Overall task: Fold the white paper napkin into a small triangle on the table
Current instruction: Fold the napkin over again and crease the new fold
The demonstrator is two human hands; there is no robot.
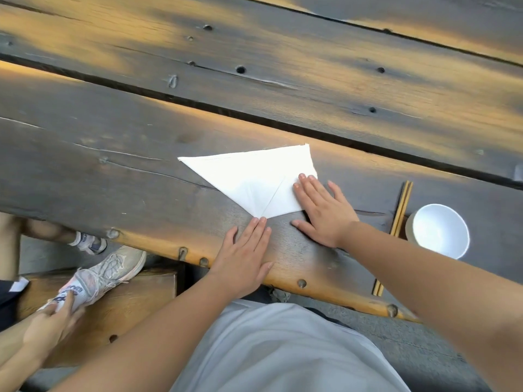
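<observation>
So your napkin (252,179) is already a big flat triangle on the wooden table (141,171), long edge running from the far-left tip down to the near point, with that point almost touching your left hand (243,250). Your right hand (322,210) is the one actually on the paper, fingers spread flat and pressing the right corner, nothing pinched. Your left hand is open and flat too, fingertips (259,220) just at the near point, palm on bare wood. I'd guess the next fold brings the far-left tip across to the right, so the left hand does the carrying while the right stays as the anchor. Bowl (441,230) and chopsticks (400,210) sit off to the right, well clear.
</observation>
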